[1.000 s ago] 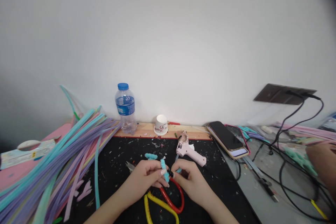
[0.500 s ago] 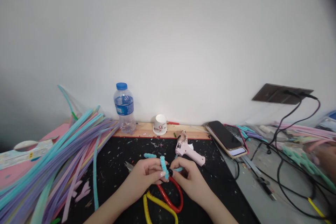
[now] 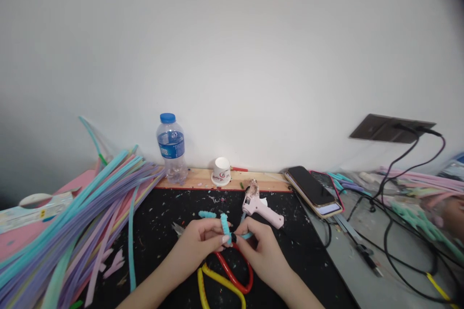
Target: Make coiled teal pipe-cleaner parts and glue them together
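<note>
Between my two hands stands a coiled piece of light-blue pipe cleaner. My left hand pinches its lower part between thumb and fingers. My right hand is closed on the pipe cleaner's tail, a short length of which shows past the fingers. Another light-blue coiled piece lies on the black mat, just beyond my left hand. Below the hands lie scissors with one red and one yellow handle loop; their blade tip shows left of my left hand. A pink glue gun rests beyond my right hand.
Many pastel pipe cleaners spread over the left side. At the back stand a plastic bottle and a paper cup. To the right are two phones, black cables, more pipe cleaners and part of another person's hand.
The coiled pipe cleaner has shifted slightly left and tilted a little. Both hands stay almost in place, still closed on it.
</note>
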Demonstrator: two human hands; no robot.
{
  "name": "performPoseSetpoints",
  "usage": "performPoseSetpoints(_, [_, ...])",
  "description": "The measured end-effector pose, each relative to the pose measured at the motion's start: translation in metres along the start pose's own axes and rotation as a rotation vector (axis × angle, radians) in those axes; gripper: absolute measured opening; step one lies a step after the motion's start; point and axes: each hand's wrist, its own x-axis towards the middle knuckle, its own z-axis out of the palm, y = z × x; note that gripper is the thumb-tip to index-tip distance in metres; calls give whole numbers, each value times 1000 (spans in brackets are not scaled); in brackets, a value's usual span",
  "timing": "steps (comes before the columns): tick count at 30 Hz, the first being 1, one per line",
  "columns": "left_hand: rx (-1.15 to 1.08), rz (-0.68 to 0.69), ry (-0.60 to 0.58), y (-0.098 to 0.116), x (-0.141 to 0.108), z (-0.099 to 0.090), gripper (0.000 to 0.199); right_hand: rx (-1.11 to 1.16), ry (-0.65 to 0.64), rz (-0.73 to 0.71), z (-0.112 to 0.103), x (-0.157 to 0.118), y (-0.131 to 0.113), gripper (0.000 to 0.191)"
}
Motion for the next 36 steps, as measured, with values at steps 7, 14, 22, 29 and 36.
performPoseSetpoints(7, [128,77,24,1,-2,0,17,10,-7,-8,1,-2,-1,12])
performPoseSetpoints(14, [99,44,-18,6,-3,0,16,206,-64,91,-2,0,-2,10])
performPoseSetpoints(22, [-20,-20,-94,14,-7,1,20,624,-193,238,-6,3,2,19])
performPoseSetpoints(29, [-80,-4,-115,12,-7,0,24,707,-205,247,-8,5,-5,21])
performPoseSetpoints(36, [-75,-39,-67,9,-5,0,29,663,-182,264,-6,5,-2,24])
